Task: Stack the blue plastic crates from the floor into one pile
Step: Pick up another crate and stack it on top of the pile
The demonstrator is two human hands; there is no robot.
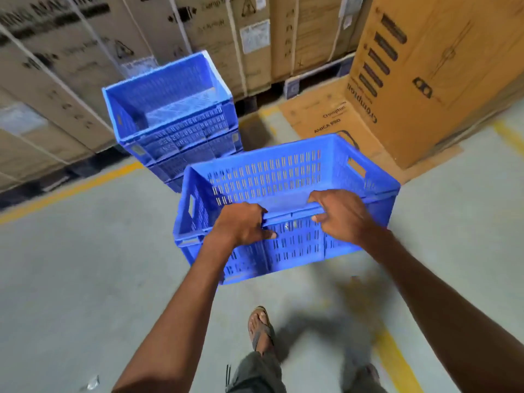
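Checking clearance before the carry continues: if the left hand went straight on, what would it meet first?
Probably the stack of blue plastic crates ahead; the left hand grips the carried blue plastic crate; depth unclear.

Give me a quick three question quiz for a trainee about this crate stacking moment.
1. True or false: both hands grip the near rim of the carried crate.
2. Where is the pile of crates: A) ahead and to the left, B) behind the cardboard box, C) to the right?
3. What is inside the carried crate?

Key: 1 true, left hand and right hand; 2 A; 3 nothing.
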